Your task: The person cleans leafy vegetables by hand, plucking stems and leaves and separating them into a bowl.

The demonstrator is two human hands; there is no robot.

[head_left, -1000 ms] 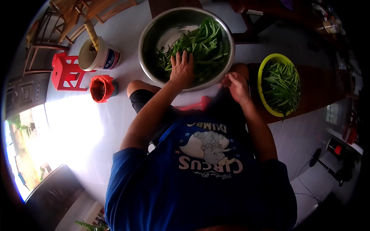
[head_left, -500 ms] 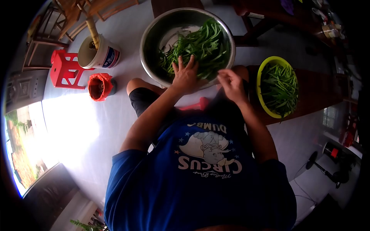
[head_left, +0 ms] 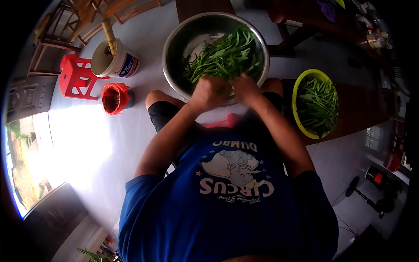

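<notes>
A wide metal basin [head_left: 167,65] in front of my knees holds a heap of long-leafed greens [head_left: 231,52] that look like water spinach. Over its near rim, my left hand [head_left: 210,92] is closed, its fingers curled at the bottom edge of the heap. Close beside it, my right hand [head_left: 246,89] is closed too, with the fingertips pinched together. A bit of green shows between the two hands, slightly blurred. Further right, a yellow-green basket [head_left: 297,105] holds more of the same greens, apart from both hands.
The basket rests on a dark wooden bench [head_left: 362,105]. To the left stand a red plastic stool [head_left: 72,81], a white bucket [head_left: 118,65] with a bamboo piece [head_left: 109,37], and a small bin with a red bag [head_left: 114,98]. A fan [head_left: 375,196] stands at lower right.
My left hand has drawn back from lying spread on the greens and closed near the rim. My right hand has moved left, next to it, over the basin's edge.
</notes>
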